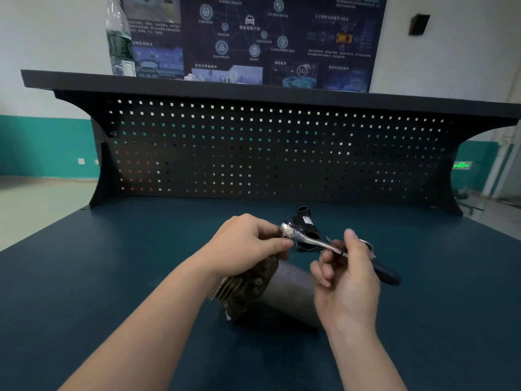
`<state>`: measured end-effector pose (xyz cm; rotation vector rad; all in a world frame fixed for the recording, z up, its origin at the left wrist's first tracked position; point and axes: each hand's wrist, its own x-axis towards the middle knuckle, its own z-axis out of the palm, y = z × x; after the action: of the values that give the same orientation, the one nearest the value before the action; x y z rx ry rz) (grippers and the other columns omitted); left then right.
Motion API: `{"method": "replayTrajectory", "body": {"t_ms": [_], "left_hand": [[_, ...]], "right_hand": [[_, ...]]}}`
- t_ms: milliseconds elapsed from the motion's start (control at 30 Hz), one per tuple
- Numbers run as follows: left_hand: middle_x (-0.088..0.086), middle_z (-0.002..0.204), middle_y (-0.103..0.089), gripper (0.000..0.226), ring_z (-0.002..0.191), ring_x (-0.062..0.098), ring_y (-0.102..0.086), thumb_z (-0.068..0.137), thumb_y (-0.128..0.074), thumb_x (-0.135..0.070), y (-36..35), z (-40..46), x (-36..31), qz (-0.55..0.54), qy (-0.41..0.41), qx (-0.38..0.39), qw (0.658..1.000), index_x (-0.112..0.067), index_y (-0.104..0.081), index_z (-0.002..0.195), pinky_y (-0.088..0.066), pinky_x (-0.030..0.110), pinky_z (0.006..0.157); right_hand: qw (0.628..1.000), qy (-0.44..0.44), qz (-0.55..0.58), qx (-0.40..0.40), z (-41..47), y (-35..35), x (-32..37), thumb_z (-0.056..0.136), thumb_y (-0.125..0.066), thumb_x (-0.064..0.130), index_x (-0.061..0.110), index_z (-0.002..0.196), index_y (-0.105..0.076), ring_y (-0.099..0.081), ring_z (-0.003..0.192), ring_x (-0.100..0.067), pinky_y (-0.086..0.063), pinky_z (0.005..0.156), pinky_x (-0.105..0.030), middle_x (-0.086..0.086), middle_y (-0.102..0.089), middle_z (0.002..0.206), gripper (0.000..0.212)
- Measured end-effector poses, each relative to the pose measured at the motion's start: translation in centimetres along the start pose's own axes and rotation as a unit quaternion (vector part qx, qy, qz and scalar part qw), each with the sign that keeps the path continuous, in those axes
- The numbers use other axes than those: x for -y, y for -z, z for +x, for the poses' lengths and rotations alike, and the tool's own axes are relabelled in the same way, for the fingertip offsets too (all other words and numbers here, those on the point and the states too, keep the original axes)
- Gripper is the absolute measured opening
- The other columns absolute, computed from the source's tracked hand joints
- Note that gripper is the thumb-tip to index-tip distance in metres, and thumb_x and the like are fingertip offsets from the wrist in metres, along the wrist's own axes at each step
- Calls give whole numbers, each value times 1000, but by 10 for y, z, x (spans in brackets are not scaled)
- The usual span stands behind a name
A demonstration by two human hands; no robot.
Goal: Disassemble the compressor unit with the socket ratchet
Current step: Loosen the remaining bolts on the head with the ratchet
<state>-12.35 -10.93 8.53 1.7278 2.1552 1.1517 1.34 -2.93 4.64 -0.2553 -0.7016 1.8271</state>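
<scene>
The compressor unit [270, 289] lies on the blue-green bench top, a grey cylinder with a finned metal head at its left end. Above it I hold the socket ratchet [313, 241], chrome with a black grip pointing right. My left hand [248, 246] pinches the ratchet's head, fingers closed around its underside. My right hand [346, 280] grips the shaft near the black handle, thumb raised. Whether a socket sits under the head is hidden by my left fingers.
A black plastic part [306, 224] with a round opening and a white label stands just behind the ratchet. A dark pegboard back panel [267, 153] closes the bench's far side, with a shelf above carrying a water bottle [119, 38].
</scene>
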Motion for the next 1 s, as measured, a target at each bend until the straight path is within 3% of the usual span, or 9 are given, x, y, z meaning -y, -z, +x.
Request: {"method": "replayTrajectory", "body": {"t_ms": [200,400,500,567,700,800,867,933,1000], "left_hand": [[-21,78,-73,24,83,-2,-65,90,-65,-42,-5,3,1,30,2,-32,999,-44,-71,66,-50,31,84],[-7,79,-75,16,82,9,-66,88,-65,-46,-12,3,1,61,13,-61,996,-40,-73,77,-51,38,80],[-7,82,-75,12,85,8,-67,89,-64,-47,-12,-1,1,46,2,-56,997,-41,-74,86,-51,39,82],[-11,84,-75,18,88,5,-66,91,-62,-46,-10,0,0,40,14,-51,998,-36,-76,88,-51,37,86],[-18,82,-74,17,85,2,-66,91,-63,-42,-11,10,-2,63,37,-58,996,-35,-78,89,-52,32,84],[-22,79,-73,13,83,0,-65,90,-64,-41,-13,13,0,65,40,-69,995,-38,-77,88,-52,30,80],[-25,80,-72,10,86,-3,-65,89,-67,-38,-11,11,2,32,32,-60,997,-42,-76,88,-51,27,81],[-21,84,-73,16,92,1,-65,89,-67,-39,-5,8,2,7,31,-26,999,-53,-72,81,-50,28,86],[-20,87,-73,21,96,4,-64,91,-64,-41,-1,8,1,0,41,2,999,-56,-71,79,-50,30,90]], "right_hand": [[996,-2,-22,83,19,11,1,90,-55,15,13,64,-51,-38,33,-8,-28,34,-15,-6,-50,50,27],[972,-197,75,103,49,20,9,64,-71,12,7,59,-60,-36,34,-6,-26,29,-16,-5,-47,50,14],[933,-320,120,116,65,22,16,44,-87,-4,3,64,-60,-36,31,-5,-24,27,-12,-4,-45,51,35],[927,-343,124,88,66,19,15,60,-78,0,5,68,-56,-36,31,-4,-22,27,-10,-2,-43,53,24],[953,-254,163,8,43,15,3,78,-56,11,9,68,-48,-33,32,-4,-21,29,-12,0,-41,53,13],[1000,14,-5,-7,2,13,-16,88,-59,16,22,65,-50,-41,38,-8,-30,34,-18,-2,-50,53,25],[971,180,-153,22,-16,7,-21,86,-62,21,29,62,-53,-49,42,-10,-37,38,-20,-1,-56,54,27],[968,195,-152,40,-11,5,-16,83,-59,16,26,58,-51,-47,39,-12,-35,38,-18,-1,-55,50,28],[989,110,-60,76,12,6,-6,84,-52,6,21,53,-44,-39,34,-13,-28,38,-16,-5,-49,47,36]]}}
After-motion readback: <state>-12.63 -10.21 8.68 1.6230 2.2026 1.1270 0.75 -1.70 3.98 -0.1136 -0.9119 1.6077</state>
